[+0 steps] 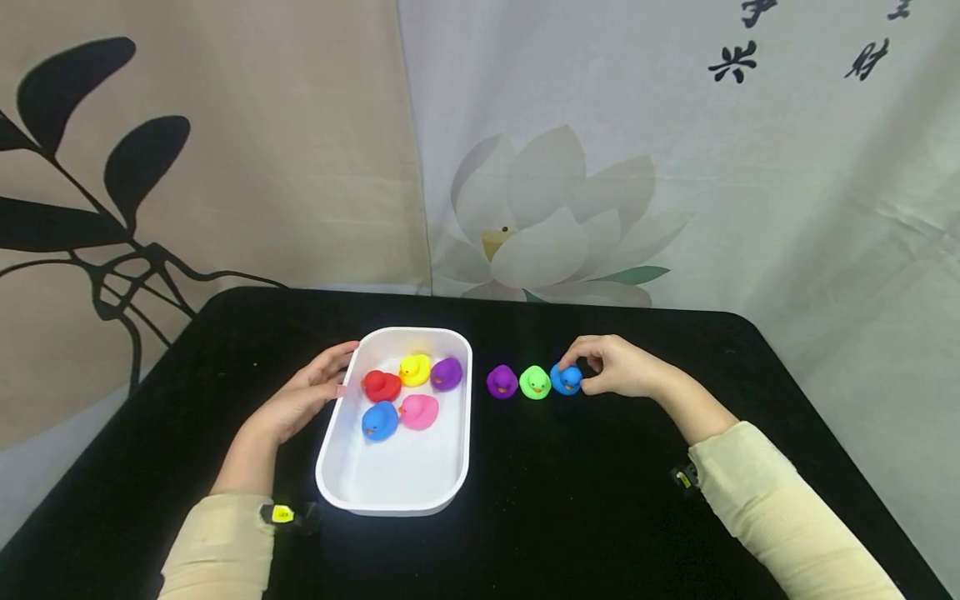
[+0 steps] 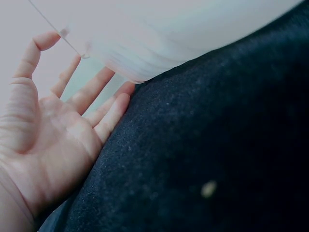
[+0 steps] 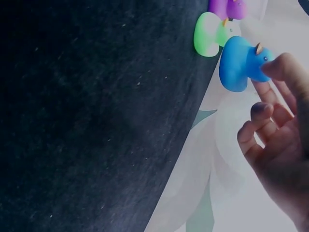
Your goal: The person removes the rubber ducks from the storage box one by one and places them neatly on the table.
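Note:
A blue rubber duck (image 1: 566,380) is pinched between the thumb and fingers of my right hand (image 1: 618,367). In the right wrist view, the thumb is at the head of this blue duck (image 3: 235,65). It ends a short row after a purple duck (image 1: 502,382) and a green duck (image 1: 536,382). My left hand (image 1: 303,400) rests against the left side of a white tray (image 1: 393,483); its fingers are loosely extended along the outer wall in the left wrist view. Inside the tray sit a red duck (image 1: 382,386), a yellow duck (image 1: 415,370), a purple duck (image 1: 446,374), a blue duck (image 1: 380,422) and a pink duck (image 1: 418,412).
A black cloth (image 1: 570,517) covers the table under everything. Behind its far edge hangs a pale curtain (image 1: 750,208) printed with a lotus and dark leaves. The tray stands left of the duck row, with a narrow gap between them.

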Tool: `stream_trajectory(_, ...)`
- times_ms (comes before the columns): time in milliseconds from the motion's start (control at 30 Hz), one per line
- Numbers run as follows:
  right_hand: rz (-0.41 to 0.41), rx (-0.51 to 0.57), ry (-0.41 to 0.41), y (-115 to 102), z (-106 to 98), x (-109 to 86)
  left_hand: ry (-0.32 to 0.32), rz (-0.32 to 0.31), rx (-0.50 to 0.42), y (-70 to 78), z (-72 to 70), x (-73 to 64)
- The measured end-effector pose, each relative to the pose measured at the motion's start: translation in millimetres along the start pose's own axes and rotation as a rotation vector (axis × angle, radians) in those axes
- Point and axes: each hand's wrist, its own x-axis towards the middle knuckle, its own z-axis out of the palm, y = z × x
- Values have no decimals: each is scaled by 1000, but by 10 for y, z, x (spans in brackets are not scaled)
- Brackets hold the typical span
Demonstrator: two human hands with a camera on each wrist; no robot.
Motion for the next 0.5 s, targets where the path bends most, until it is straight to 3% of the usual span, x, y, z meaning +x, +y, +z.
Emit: stream_trajectory(500,28,-16,-44,155,32,16,-3,-5,-3,-7,1,7)
